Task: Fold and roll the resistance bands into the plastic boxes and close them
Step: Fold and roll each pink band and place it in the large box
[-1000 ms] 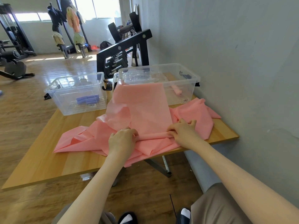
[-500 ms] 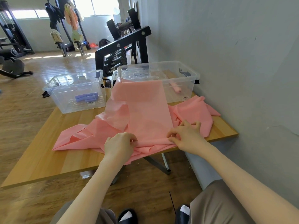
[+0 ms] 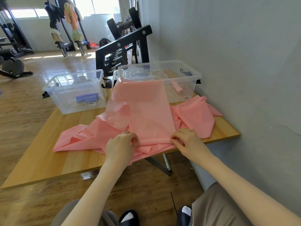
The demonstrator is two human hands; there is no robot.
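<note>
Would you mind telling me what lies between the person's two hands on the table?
In the head view, a rolled edge of the pink band spans from the left hand to the right hand.

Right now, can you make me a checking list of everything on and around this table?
Surface: wooden table, bare along its near left edge.
Job's things: pink band spread out, far end draped up the right box, near end being rolled. A small pink roll lies inside that box. Left box holds purple rolls. Both boxes are open.
Clutter: more pink band bunched by the wall.
Grips: left hand and right hand both pinch the rolled near edge.
Cables: nothing seen.
Surroundings: dumbbell rack behind the boxes, grey wall on the right, gym machines across the wooden floor.
</note>
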